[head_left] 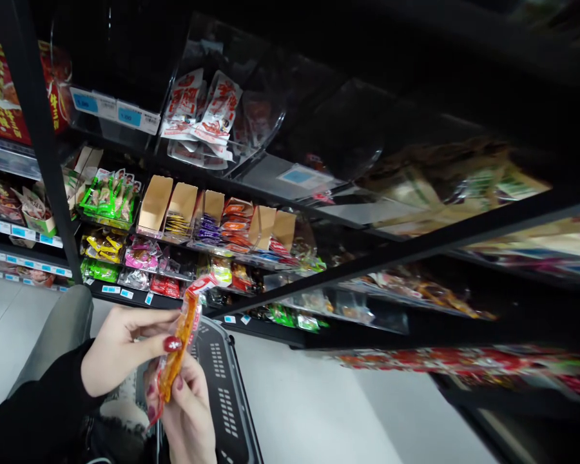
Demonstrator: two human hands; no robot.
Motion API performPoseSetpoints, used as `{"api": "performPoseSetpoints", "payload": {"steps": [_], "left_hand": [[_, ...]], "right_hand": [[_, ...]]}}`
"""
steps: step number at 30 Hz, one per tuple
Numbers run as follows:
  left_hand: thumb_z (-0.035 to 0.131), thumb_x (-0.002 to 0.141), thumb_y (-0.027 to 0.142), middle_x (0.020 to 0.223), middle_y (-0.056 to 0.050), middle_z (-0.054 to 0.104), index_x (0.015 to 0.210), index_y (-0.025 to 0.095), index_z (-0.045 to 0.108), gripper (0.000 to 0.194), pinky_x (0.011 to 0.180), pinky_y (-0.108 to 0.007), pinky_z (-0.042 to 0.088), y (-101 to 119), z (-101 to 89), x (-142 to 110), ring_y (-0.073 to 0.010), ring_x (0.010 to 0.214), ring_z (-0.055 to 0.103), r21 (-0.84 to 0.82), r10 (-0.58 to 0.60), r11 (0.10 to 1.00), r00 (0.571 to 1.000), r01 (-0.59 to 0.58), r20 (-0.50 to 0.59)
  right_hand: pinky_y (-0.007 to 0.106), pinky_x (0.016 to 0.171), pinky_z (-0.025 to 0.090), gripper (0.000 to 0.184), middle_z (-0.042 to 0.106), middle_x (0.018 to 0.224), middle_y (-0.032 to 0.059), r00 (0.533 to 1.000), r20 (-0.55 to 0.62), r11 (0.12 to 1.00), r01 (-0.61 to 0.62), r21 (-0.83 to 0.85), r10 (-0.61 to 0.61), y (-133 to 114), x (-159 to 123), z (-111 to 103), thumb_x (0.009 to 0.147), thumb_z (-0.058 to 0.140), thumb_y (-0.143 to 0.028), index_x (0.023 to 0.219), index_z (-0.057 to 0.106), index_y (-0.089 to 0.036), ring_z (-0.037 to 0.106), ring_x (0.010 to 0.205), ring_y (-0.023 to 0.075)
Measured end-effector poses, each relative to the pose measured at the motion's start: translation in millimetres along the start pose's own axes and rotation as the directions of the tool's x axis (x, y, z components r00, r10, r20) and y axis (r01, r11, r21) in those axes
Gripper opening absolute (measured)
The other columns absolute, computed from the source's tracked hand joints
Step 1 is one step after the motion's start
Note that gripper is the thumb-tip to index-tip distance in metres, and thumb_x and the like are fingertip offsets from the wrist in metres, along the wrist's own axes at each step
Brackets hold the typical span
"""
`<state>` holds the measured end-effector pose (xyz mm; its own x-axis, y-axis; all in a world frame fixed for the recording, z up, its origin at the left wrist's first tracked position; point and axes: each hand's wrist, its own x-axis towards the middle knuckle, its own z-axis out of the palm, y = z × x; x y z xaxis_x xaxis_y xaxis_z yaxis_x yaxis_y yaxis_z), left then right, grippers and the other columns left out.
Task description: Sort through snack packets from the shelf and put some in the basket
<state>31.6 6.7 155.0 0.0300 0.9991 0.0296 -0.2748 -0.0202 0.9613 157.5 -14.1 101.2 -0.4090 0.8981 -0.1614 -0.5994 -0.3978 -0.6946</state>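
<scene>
A long, narrow snack packet [181, 348], clear and red with an orange-brown strip inside, is held up at a slant between my two hands. My left hand [128, 341], coming out of a black sleeve, pinches it about midway, with its thumb lying on the front. Lower down, my right hand [188, 403] grips the bottom end, thumb on one side and fingers partly hidden behind the wrapper. The red and white top of the packet sticks up above both hands. Just beyond my right hand stands a black basket [216, 361] with slotted sides.
Black shelves with clear bins run across the view. Green packets [109, 196], cardboard boxes [154, 203] and white-red packets [217, 106] fill some bins. A black upright post [43, 135] is at left, a slanting black bar [391, 254] at right. My knee [60, 335] is lower left.
</scene>
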Motion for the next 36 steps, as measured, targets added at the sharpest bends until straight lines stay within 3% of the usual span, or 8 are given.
{"api": "performPoseSetpoints", "payload": {"steps": [11,21,25,29,32,36], "left_hand": [[0.075,0.060,0.014,0.084,-0.006,0.074,0.093,0.018,0.073,0.034,0.073,-0.031,0.059,-3,2.3,2,-0.0239,0.077,0.071,-0.064,-0.105,0.993,0.993,0.101,-0.057],[0.075,0.060,0.013,0.082,-0.005,0.075,0.093,0.019,0.073,0.034,0.073,-0.029,0.058,-4,2.5,2,-0.0224,0.077,0.071,-0.076,-0.117,0.991,0.992,0.113,-0.054],[0.073,0.065,0.020,0.086,-0.005,0.075,0.096,0.019,0.073,0.031,0.072,-0.029,0.058,-5,0.7,3,-0.0232,0.079,0.071,-0.013,-0.103,0.995,0.994,0.102,-0.036],[0.060,0.078,0.027,0.091,-0.005,0.075,0.095,0.020,0.074,0.023,0.072,-0.030,0.056,-7,-1.2,6,-0.0220,0.081,0.069,0.083,-0.067,0.994,0.998,0.067,-0.001],[0.060,0.078,0.027,0.087,-0.005,0.075,0.093,0.020,0.074,0.022,0.071,-0.029,0.055,-7,-1.4,9,-0.0213,0.079,0.069,0.061,-0.089,0.994,0.996,0.089,-0.001],[0.061,0.078,0.027,0.085,-0.006,0.075,0.092,0.019,0.075,0.022,0.071,-0.028,0.053,-8,-2.7,11,-0.0208,0.078,0.067,0.030,-0.108,0.994,0.994,0.108,0.003]], "right_hand": [[0.020,0.038,0.024,0.030,0.039,0.041,-0.0061,0.997,0.071,0.990,-0.014,0.139,0.004,11,8,3,0.066,0.069,-0.049,0.068,0.060,-0.021,0.027,0.034,0.0071],[0.021,0.038,0.026,0.032,0.036,0.040,-0.0073,0.998,0.064,0.994,-0.001,0.107,-0.006,13,8,-2,0.067,0.067,-0.049,0.062,0.052,-0.021,0.026,0.033,0.0066],[0.021,0.037,0.028,0.034,0.043,0.044,-0.0057,0.998,-0.030,0.998,0.058,-0.023,-0.059,12,6,-2,0.066,0.067,-0.053,0.072,0.058,-0.020,0.030,0.035,0.0070],[0.022,0.047,0.039,0.033,0.057,0.061,-0.0004,0.953,-0.188,0.931,0.168,-0.325,-0.238,12,2,-5,0.065,0.073,-0.044,0.081,0.064,-0.018,0.044,0.050,0.0097],[0.021,0.051,0.040,0.028,0.057,0.064,0.0006,0.930,-0.205,0.863,0.178,-0.473,-0.305,12,0,-6,0.069,0.071,-0.040,0.081,0.066,-0.015,0.044,0.054,0.0095],[0.022,0.054,0.042,0.030,0.060,0.068,0.0023,0.927,-0.199,0.842,0.180,-0.508,-0.318,10,-1,-6,0.070,0.070,-0.040,0.085,0.066,-0.015,0.048,0.058,0.0112]]}}
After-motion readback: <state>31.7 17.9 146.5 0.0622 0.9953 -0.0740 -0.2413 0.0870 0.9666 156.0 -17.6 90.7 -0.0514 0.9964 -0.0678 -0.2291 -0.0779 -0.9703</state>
